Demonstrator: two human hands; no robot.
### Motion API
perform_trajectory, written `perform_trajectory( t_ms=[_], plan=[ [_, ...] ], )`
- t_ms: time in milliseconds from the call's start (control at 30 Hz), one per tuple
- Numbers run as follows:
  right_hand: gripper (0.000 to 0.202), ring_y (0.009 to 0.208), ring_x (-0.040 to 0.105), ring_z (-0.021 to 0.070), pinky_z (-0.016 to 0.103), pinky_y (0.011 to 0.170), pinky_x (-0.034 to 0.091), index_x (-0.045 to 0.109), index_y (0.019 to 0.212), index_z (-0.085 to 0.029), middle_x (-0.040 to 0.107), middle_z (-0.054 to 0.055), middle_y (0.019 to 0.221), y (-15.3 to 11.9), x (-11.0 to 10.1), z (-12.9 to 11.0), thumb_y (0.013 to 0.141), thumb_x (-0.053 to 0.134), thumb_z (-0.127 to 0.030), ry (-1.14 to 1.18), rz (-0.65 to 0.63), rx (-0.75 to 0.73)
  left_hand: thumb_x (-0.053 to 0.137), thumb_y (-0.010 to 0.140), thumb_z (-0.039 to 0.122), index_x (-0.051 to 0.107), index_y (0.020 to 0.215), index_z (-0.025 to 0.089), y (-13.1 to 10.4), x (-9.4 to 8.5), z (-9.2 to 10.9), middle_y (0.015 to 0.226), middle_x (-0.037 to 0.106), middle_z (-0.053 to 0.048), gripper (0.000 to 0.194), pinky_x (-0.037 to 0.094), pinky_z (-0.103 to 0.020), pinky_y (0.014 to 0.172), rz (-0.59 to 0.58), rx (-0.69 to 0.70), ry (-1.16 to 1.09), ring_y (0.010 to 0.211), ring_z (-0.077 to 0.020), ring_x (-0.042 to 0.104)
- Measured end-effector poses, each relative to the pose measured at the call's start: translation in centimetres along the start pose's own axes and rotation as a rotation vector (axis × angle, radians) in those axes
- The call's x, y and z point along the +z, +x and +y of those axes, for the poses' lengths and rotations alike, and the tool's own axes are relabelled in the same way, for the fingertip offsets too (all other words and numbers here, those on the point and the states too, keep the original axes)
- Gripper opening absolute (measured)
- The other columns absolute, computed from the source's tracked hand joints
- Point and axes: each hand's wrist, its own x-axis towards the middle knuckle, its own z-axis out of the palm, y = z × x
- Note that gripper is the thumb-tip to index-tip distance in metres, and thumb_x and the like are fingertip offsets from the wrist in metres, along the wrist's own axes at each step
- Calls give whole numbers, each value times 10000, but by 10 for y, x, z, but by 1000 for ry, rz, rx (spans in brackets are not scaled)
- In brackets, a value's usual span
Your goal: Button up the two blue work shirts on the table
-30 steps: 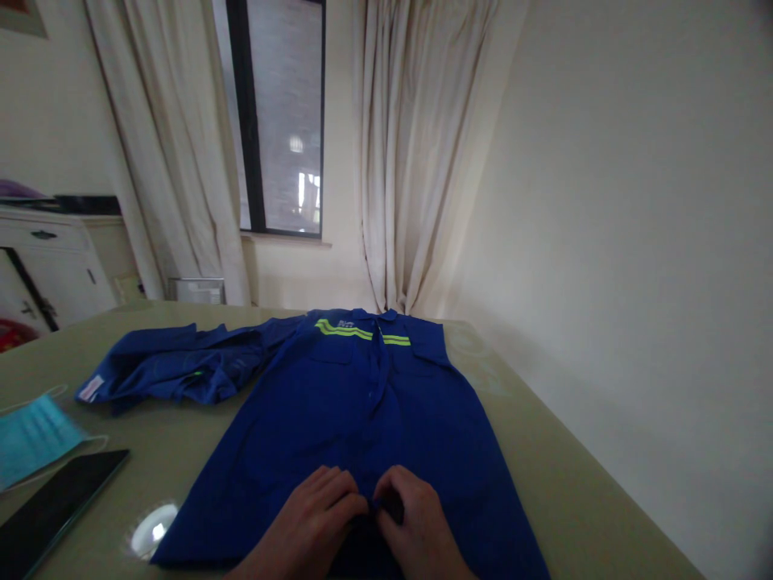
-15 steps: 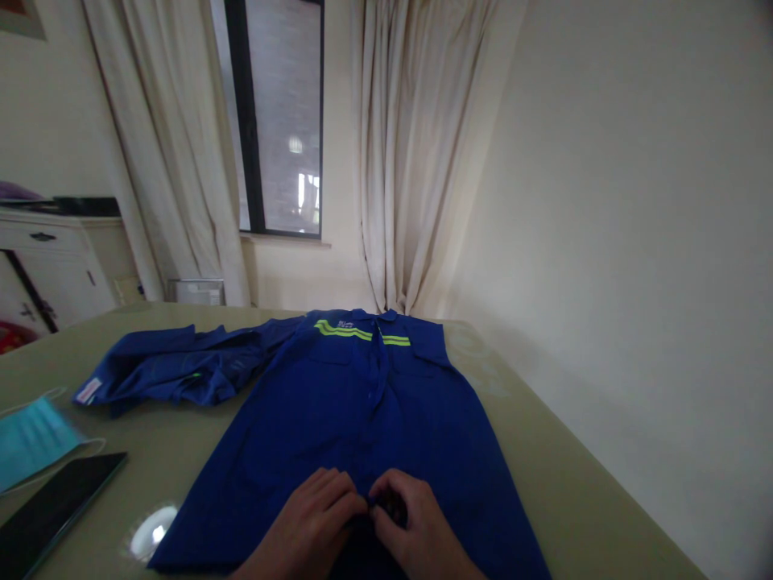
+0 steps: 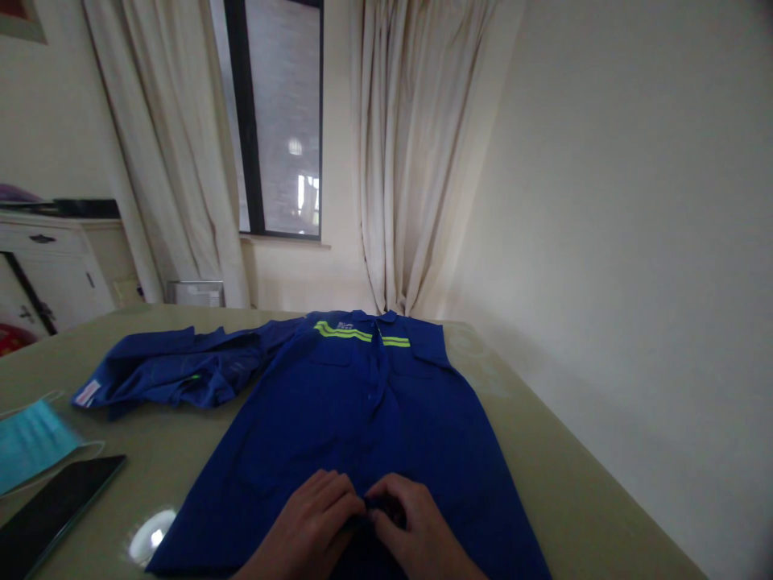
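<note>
A dark blue work jacket [image 3: 283,451] with yellow-green chest stripes lies spread on the table, its collar at the far end and its hem towards me. Near the hem, my left hand [image 3: 314,515] pinches the front edge of the jacket between thumb and fingers. Right beside it, my right hand [image 3: 414,519] grips the same front placket, its thumb and forefinger forming a ring. The two sets of fingertips almost meet. Whatever small part of the cloth or fastener sits between them is hidden. Higher up, the front placket hangs slightly apart.
Left of the jacket lies a bunched blue garment [image 3: 175,366] with a white label. A light blue face mask [image 3: 36,439] and a black phone [image 3: 57,511] rest at the table's left. A wall [image 3: 634,282] runs along the right side, and curtains [image 3: 411,145] hang behind the table [image 3: 580,491].
Both hands keep their hold at the same spot on the placket. Only tiny finger shifts show, and the jacket stays in place.
</note>
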Motion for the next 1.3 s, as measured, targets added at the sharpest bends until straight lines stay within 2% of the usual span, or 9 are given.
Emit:
perform_trajectory(
  t_ms=[167,433,567,733,867,1033,1300],
  plan=[
    [208,959,636,199,273,848,446,745,1011,-240,719,12,983,-1,0,2,863,603,-205,61,-1,8,595,794,-25,586,1003,264,0,0,0,941,668,7,357,429,-304,793,-9,-1,17,850,-190,600],
    [295,935,618,196,269,825,439,745,982,-223,699,10,946,-1,-2,3,773,557,-132,73,-27,55,603,705,-42,594,987,261,1,-3,3,904,666,12,414,426,-301,757,-8,43,47,811,-184,592],
    [329,945,621,195,269,838,444,739,990,-223,702,12,965,-2,0,8,749,545,-110,52,-31,35,594,720,-28,638,969,272,2,-4,6,937,676,19,392,438,-299,855,-41,-97,-98,881,-172,611],
    [290,963,641,202,281,858,448,750,1000,-239,721,20,978,0,2,6,799,571,-132,7,-18,-8,625,719,25,667,894,227,6,-7,7,924,673,5,270,437,-273,809,-121,-313,-317,914,-169,619],
    [281,929,650,188,265,825,446,754,948,-222,710,33,969,1,2,2,784,564,-94,-57,-94,-95,660,767,92,683,897,238,6,-11,7,932,682,5,197,430,-273,818,-161,-319,-305,923,-172,623],
    [362,1014,635,190,268,897,430,718,1009,-205,679,47,1041,4,5,8,744,534,-40,-135,-126,-110,690,788,120,702,880,243,7,-10,4,915,693,19,154,411,-239,746,-207,-346,-293,878,-152,641],
    [370,1001,632,180,253,873,435,688,998,-206,665,32,1026,6,6,13,723,517,-27,-157,-134,-126,701,740,65,709,848,224,8,-5,-2,884,689,28,192,433,-212,732,-171,-338,-375,854,-132,658]
  ],
)
